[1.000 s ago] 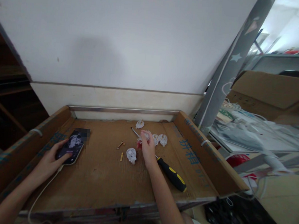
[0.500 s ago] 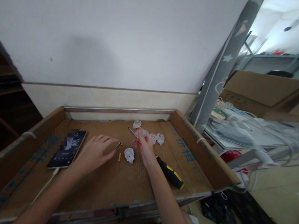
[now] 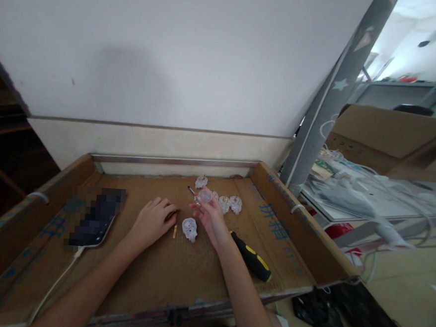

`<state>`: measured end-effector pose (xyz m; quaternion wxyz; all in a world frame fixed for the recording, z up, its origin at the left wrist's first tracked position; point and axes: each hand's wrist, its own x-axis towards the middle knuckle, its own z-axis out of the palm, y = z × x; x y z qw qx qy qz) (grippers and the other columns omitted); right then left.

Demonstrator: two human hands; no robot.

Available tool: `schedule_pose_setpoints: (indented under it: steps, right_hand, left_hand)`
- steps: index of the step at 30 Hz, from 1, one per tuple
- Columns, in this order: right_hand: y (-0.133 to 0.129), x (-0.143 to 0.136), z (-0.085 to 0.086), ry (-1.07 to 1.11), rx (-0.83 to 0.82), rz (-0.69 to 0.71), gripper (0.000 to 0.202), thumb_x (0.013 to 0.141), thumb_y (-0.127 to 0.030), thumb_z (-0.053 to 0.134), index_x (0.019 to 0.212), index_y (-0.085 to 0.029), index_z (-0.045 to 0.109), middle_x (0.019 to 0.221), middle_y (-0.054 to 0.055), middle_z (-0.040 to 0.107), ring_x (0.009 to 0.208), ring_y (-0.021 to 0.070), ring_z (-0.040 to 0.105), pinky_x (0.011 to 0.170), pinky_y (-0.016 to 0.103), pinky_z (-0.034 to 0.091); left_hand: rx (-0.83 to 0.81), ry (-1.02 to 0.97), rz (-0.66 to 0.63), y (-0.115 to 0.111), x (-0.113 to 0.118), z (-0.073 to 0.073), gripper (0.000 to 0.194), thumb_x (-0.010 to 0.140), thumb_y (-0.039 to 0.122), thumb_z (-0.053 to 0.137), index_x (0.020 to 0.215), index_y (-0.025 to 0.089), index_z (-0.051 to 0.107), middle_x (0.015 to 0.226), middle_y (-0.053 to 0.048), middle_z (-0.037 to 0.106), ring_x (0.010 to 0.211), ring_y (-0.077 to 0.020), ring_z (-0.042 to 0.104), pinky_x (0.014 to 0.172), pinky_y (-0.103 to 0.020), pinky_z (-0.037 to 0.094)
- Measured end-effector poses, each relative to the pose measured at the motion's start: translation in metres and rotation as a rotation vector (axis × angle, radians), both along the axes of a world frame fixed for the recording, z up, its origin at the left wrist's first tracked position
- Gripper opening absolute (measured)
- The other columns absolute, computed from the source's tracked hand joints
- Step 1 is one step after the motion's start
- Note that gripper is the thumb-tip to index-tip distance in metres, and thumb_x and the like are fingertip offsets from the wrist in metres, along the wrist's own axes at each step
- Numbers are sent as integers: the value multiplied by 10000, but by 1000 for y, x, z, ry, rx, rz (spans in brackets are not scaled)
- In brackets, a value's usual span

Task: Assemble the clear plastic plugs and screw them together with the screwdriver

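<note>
My left hand rests low over the cardboard, thumb and fingers closed around a small brass-coloured metal piece that they partly hide. My right hand is raised a little, palm partly up, with a clear plastic part between its fingers. Between the hands lies a whitish translucent plastic housing, its hollow side up. A thin brass strip is just left of it. Similar clear parts with brass bits, such as one clear part, sit behind my right hand.
A black and yellow screwdriver lies right of my right forearm, its shaft hidden behind my hand. At left is a phone with a white cable. Cardboard walls edge the work surface; a grey post stands beyond.
My left hand has moved slightly right, its fingers closing round the brass piece. My right hand has turned more palm up, showing the clear part. The view has shifted a little.
</note>
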<state>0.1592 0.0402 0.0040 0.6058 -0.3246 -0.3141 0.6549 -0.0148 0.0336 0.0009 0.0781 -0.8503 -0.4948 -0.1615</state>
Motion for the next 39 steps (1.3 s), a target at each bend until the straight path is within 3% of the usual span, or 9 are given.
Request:
schedule_pose_setpoints:
  steps: [10,13,19,22,26,29,33,39]
  right_hand:
    - [-2,-2,-2,-117,-12,31,663,564,-432,769,1139,-217,519,808,-19,612,555,92,587,502,209,413]
    - [-4,-1,-1,-144,-8,44,634,592,-440,757,1142,-216,533,783,-30,607,552,74,572,511,195,400]
    - [-8,-1,-1,-192,-1,164,515,632,-436,741,1053,-164,625,680,-26,594,486,66,523,482,201,365]
    - [-10,-2,1,-191,12,205,517,643,-428,735,1080,-175,624,676,-20,606,490,72,525,464,194,344]
    - [-13,0,6,-162,39,262,550,637,-392,753,1135,-213,601,774,-10,634,519,62,533,478,182,352]
    - [-15,1,8,-140,52,304,539,660,-397,738,1153,-235,593,841,1,645,545,61,545,498,183,373]
    - [-16,0,9,-143,67,331,475,659,-351,748,1101,-228,625,834,-9,638,556,58,550,500,175,380]
    - [-18,0,11,-141,88,400,401,671,-347,741,1035,-205,648,728,-29,613,556,59,547,496,161,372]
  left_hand:
    - [2,-94,6,5,-2,-3,151,866,231,484,900,227,631,866,-43,676,860,-223,583,741,-339,418]
    - [-32,-333,-10,5,-2,-1,159,861,252,498,955,219,621,863,-34,679,812,-197,608,745,-329,445]
    - [-102,-1021,15,1,3,2,244,830,357,545,982,174,602,893,-51,680,799,-170,647,742,-297,506]
    - [-136,-1215,26,-1,6,3,287,800,372,585,994,161,582,853,-46,674,789,-168,651,765,-311,513]
    - [-25,-1391,87,1,16,7,285,778,384,610,953,161,581,865,-50,664,795,-161,647,784,-319,517]
    - [37,-1432,84,0,30,13,277,775,383,615,946,167,584,874,-52,660,809,-163,645,778,-317,524]
    - [12,-1347,17,-7,44,16,226,805,343,599,962,181,601,909,-52,662,841,-159,640,772,-299,527]
    - [82,-1152,18,-15,41,17,189,828,317,579,963,193,622,887,-43,674,769,-149,633,711,-285,527]
